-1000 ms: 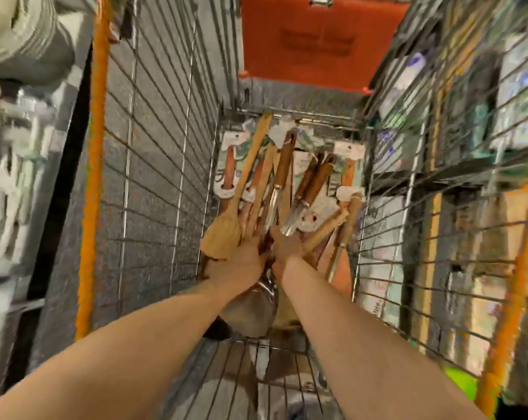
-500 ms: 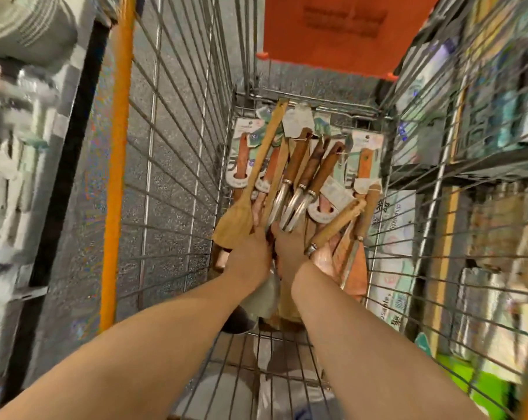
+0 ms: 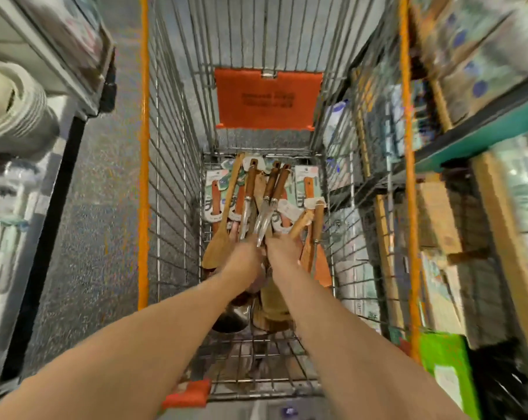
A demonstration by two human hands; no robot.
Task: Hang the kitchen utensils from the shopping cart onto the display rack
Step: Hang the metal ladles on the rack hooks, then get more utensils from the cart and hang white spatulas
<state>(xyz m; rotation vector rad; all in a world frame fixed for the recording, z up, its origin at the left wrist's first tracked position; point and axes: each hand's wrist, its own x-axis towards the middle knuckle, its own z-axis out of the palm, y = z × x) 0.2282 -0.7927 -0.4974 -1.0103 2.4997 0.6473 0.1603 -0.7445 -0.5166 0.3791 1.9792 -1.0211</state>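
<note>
Both my arms reach down into the wire shopping cart [image 3: 177, 189]. A pile of kitchen utensils lies at its far end: a wooden spatula [image 3: 220, 237], wood-handled metal utensils [image 3: 268, 201] and carded packs [image 3: 214, 192]. My left hand [image 3: 244, 262] is down among the metal utensils with its fingers curled around their lower ends. My right hand [image 3: 283, 248] sits beside it, fingers curled into the bundle near a light wooden handle [image 3: 302, 222]. The fingertips of both hands are hidden by the utensils. No display rack shows clearly.
An orange flap [image 3: 268, 100] hangs at the cart's far end and orange rails [image 3: 143, 177] run along its top edges. Store shelves with boxed goods [image 3: 468, 207] stand right; a shelf with stacked bowls [image 3: 14, 113] stands left. Speckled grey floor lies between.
The view has tilted up and pulled back, so more of the cart shows. Both hands stay in the utensil pile, with the metal utensils drawn closer together above them.
</note>
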